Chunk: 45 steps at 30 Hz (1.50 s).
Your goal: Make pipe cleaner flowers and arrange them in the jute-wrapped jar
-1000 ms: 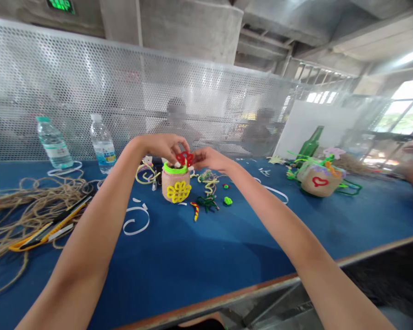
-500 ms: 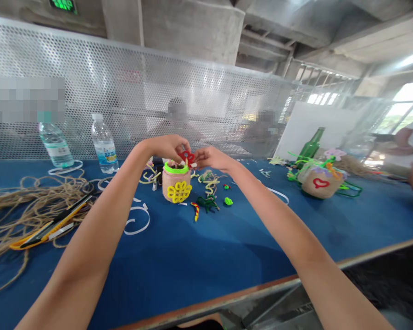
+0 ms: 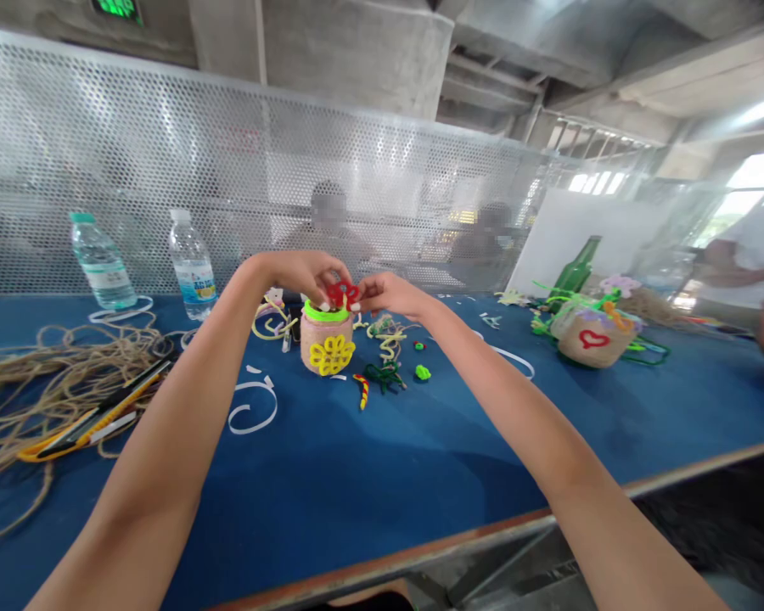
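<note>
A red flower (image 3: 343, 294), apparently bent from pipe cleaner, stands at the mouth of a twine-wrapped jar (image 3: 308, 344). The jar has a bright green rim and a yellow looped flower on its front. My right hand (image 3: 385, 294) pinches the red flower's right edge between thumb and fingertips. From the left, my left hand (image 3: 309, 273) curls over the jar's rim, fingers closed at the flower's left side. What lies inside the jar is mostly hidden by my hands.
Loose twine (image 3: 64, 365) and a yellow utility knife (image 3: 95, 416) lie left. Two water bottles (image 3: 194, 271) stand behind. Pipe-cleaner scraps (image 3: 385, 376) lie right of the jar. Further right are a decorated pot (image 3: 586, 344), a green bottle (image 3: 576, 270) and another person's arm (image 3: 735, 267).
The red flower has shifted slightly left over the jar and now faces me more. My left thumb has come lower, near the rim; my right hand has barely moved.
</note>
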{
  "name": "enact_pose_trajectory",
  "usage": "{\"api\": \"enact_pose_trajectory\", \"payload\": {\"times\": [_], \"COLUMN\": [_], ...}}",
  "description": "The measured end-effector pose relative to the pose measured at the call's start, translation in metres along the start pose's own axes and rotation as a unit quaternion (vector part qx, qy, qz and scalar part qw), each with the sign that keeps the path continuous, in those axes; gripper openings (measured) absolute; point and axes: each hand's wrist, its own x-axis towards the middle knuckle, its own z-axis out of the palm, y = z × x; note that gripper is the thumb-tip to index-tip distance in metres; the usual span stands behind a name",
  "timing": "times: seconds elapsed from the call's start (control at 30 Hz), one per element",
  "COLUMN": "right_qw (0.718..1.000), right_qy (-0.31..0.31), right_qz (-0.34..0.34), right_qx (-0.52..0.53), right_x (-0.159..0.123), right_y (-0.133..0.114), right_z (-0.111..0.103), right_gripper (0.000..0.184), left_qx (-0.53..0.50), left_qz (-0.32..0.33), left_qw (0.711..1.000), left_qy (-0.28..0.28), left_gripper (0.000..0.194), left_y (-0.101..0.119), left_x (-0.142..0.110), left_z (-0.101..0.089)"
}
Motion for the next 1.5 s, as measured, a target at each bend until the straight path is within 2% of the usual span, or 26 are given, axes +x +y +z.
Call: {"api": "enact_pose_trajectory", "payload": {"times": [0.13, 0.3, 0.5, 0.63, 0.83, 1.0, 1.1, 1.23, 1.33, 1.4, 1.5], "right_qw": [1.0, 1.0, 0.998, 0.997, 0.997, 0.998, 0.997, 0.996, 0.994, 0.991, 0.987], "right_qy": [-0.004, -0.015, -0.029, 0.001, -0.003, 0.003, 0.009, 0.034, 0.029, 0.035, 0.107], "right_qz": [-0.007, -0.017, -0.04, -0.04, -0.036, 0.002, 0.0, -0.01, -0.014, -0.017, -0.037], "right_qx": [0.001, -0.004, -0.03, -0.066, -0.068, -0.067, -0.073, -0.076, -0.102, -0.126, -0.115], "right_x": [-0.001, -0.001, 0.001, 0.003, 0.004, -0.002, -0.005, -0.007, -0.01, -0.014, -0.031], "right_y": [0.0, 0.0, -0.002, 0.001, 0.003, -0.006, -0.011, -0.013, -0.017, -0.023, -0.032], "right_z": [-0.002, -0.004, 0.002, 0.001, -0.003, -0.006, -0.01, -0.013, -0.015, -0.023, -0.048], "right_gripper": [0.015, 0.018, 0.024, 0.014, 0.017, 0.008, 0.001, 0.006, 0.006, 0.009, 0.014], "left_qx": [-0.026, -0.054, -0.001, 0.034, 0.117, 0.14, 0.168, 0.172, 0.17, 0.164, 0.163], "left_qz": [-0.008, -0.013, -0.039, -0.019, 0.011, 0.003, -0.014, -0.014, -0.033, -0.052, -0.059], "left_qw": [1.0, 0.998, 0.995, 0.996, 0.987, 0.983, 0.977, 0.977, 0.981, 0.982, 0.982], "left_qy": [0.0, 0.036, 0.094, 0.084, 0.113, 0.117, 0.13, 0.124, 0.093, 0.074, 0.075], "left_gripper": [0.063, 0.065, 0.061, 0.055, 0.03, 0.029, 0.029, 0.03, 0.034, 0.036, 0.036], "left_y": [-0.003, -0.01, -0.018, -0.007, 0.02, 0.025, 0.028, 0.031, 0.031, 0.031, 0.029], "left_x": [-0.005, -0.017, -0.029, -0.016, 0.008, 0.009, 0.01, 0.011, 0.011, 0.011, 0.014], "left_z": [-0.005, -0.015, -0.025, -0.015, 0.007, 0.009, 0.01, 0.012, 0.012, 0.012, 0.012]}}
